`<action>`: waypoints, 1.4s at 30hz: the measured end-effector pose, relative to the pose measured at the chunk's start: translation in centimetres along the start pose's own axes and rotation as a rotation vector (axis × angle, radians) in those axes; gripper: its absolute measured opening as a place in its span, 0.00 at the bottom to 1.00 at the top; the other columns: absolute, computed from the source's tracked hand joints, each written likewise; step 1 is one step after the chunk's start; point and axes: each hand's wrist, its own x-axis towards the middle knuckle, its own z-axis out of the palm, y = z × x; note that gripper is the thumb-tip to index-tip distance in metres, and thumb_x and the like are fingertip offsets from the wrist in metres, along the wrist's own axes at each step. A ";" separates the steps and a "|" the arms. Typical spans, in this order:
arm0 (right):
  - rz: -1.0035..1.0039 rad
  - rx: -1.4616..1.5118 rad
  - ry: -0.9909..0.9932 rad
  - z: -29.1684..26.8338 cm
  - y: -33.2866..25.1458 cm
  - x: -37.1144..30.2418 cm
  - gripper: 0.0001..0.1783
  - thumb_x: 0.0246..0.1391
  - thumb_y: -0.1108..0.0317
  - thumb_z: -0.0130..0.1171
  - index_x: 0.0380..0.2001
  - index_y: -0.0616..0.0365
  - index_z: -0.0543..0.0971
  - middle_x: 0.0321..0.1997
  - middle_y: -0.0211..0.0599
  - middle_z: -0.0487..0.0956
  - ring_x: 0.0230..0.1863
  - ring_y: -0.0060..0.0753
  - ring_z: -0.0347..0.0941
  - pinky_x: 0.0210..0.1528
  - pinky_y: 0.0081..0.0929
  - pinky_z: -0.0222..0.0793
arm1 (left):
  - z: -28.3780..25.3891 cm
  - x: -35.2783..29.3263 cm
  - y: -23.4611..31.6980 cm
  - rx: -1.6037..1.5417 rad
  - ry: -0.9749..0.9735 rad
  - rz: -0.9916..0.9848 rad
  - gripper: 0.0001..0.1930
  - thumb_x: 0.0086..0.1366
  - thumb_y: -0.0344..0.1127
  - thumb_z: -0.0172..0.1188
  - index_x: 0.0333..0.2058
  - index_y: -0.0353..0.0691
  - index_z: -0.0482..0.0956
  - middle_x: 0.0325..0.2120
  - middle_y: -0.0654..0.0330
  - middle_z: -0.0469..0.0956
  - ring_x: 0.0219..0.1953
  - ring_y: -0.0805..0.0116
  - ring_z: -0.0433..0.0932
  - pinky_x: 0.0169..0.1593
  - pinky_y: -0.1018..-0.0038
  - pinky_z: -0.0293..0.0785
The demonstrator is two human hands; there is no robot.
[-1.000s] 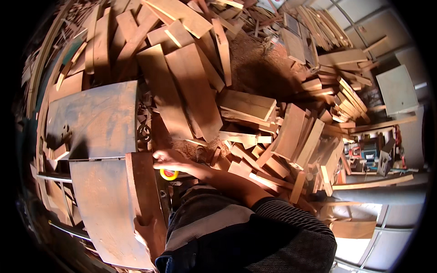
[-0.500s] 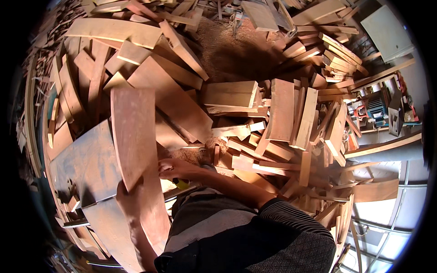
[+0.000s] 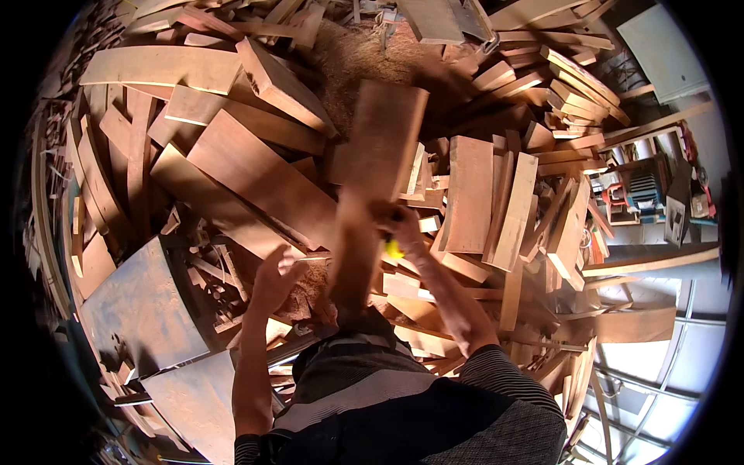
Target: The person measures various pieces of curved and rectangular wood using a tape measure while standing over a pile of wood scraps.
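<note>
A long reddish-brown wooden plank (image 3: 380, 147) stands out in front of my body, its lower end near my waist and blurred by motion. Gripping its right edge is my right hand (image 3: 399, 226), closed. A small bright yellow thing (image 3: 394, 249) shows just under that hand; it is too smeared to name. My left hand (image 3: 277, 275) is apart from the plank, to its left, with fingers open and nothing in them. Below the left hand lies some sawdust (image 3: 310, 287). To the left is a flat grey-blue metal table top (image 3: 139, 310).
Heaped planks and offcuts surround me: a wide board (image 3: 260, 174) ahead left, an upright board (image 3: 470, 194) and stacked pieces (image 3: 581, 93) to the right. A sawdust mound (image 3: 349, 58) lies beyond. A pale panel (image 3: 663, 54) and a blue motor-like machine (image 3: 643, 192) stand far right.
The plank has swung from over the metal table to the middle, in front of me. My left hand has let go of it; my right hand has moved right and forward with it.
</note>
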 end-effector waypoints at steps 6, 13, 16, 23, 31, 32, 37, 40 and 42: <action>0.251 -0.173 0.216 -18.0 -4.1 2.6 0.15 0.49 0.71 0.72 0.41 0.62 0.85 0.37 0.37 0.86 0.37 0.27 0.81 0.44 0.25 0.78 | 1.4 -7.0 -8.8 0.091 0.016 -0.173 0.21 0.63 0.45 0.67 0.45 0.33 0.76 0.39 0.47 0.82 0.45 0.55 0.82 0.46 0.61 0.76; 0.214 -1.300 0.562 -26.7 -4.1 7.0 0.30 0.40 0.48 0.77 0.34 0.64 0.81 0.34 0.51 0.83 0.37 0.49 0.82 0.39 0.44 0.77 | 2.4 -12.9 -12.1 0.192 0.087 -0.376 0.24 0.62 0.48 0.68 0.49 0.36 0.78 0.45 0.46 0.82 0.46 0.53 0.83 0.50 0.61 0.77; -0.325 -1.380 0.517 -31.6 5.4 5.7 0.26 0.45 0.49 0.75 0.33 0.60 0.79 0.34 0.46 0.82 0.39 0.44 0.81 0.41 0.48 0.76 | 4.3 -9.4 -10.6 -0.024 0.037 -0.367 0.26 0.60 0.48 0.69 0.50 0.37 0.78 0.46 0.47 0.82 0.47 0.54 0.83 0.50 0.64 0.77; 0.222 -1.247 -0.138 -4.6 13.2 -3.4 0.24 0.48 0.44 0.61 0.33 0.55 0.85 0.39 0.47 0.85 0.46 0.51 0.81 0.48 0.45 0.76 | 0.7 -8.8 6.4 -0.402 0.092 -0.048 0.11 0.69 0.32 0.64 0.46 0.32 0.79 0.39 0.61 0.81 0.39 0.72 0.81 0.44 0.75 0.77; 0.382 -1.330 -0.298 -4.7 18.0 -9.9 0.27 0.48 0.44 0.60 0.34 0.59 0.85 0.40 0.54 0.84 0.45 0.56 0.81 0.47 0.47 0.76 | -3.0 -15.7 17.9 -0.702 0.299 0.836 0.09 0.62 0.29 0.70 0.38 0.32 0.80 0.29 0.49 0.81 0.27 0.63 0.81 0.27 0.71 0.76; 0.379 -1.361 -0.316 -5.5 18.7 -10.6 0.27 0.48 0.45 0.60 0.35 0.60 0.85 0.43 0.55 0.84 0.47 0.55 0.82 0.50 0.45 0.76 | -4.1 -16.8 19.2 -0.737 0.273 0.918 0.08 0.61 0.29 0.71 0.35 0.34 0.80 0.28 0.49 0.81 0.26 0.63 0.81 0.26 0.71 0.76; 0.484 -1.389 -0.359 -11.1 21.9 -12.5 0.28 0.48 0.44 0.61 0.36 0.62 0.85 0.42 0.57 0.84 0.46 0.57 0.81 0.50 0.46 0.76 | -6.5 -21.6 24.2 -0.735 0.211 0.930 0.09 0.69 0.44 0.60 0.28 0.54 0.77 0.22 0.70 0.82 0.24 0.70 0.71 0.25 0.74 0.62; 0.432 -1.386 -0.462 -11.1 22.7 -13.3 0.29 0.49 0.45 0.61 0.37 0.63 0.84 0.41 0.58 0.84 0.45 0.55 0.82 0.50 0.46 0.76 | -8.4 -24.9 23.1 -0.779 0.266 0.929 0.04 0.64 0.38 0.63 0.31 0.48 0.80 0.27 0.67 0.83 0.24 0.71 0.73 0.28 0.73 0.66; 0.351 -1.406 -0.434 -9.5 22.3 -14.3 0.28 0.49 0.45 0.61 0.37 0.63 0.84 0.41 0.57 0.84 0.45 0.56 0.82 0.51 0.45 0.76 | -9.6 -24.7 22.0 -0.769 0.319 0.992 0.04 0.64 0.38 0.63 0.32 0.46 0.80 0.28 0.65 0.83 0.26 0.70 0.75 0.29 0.73 0.69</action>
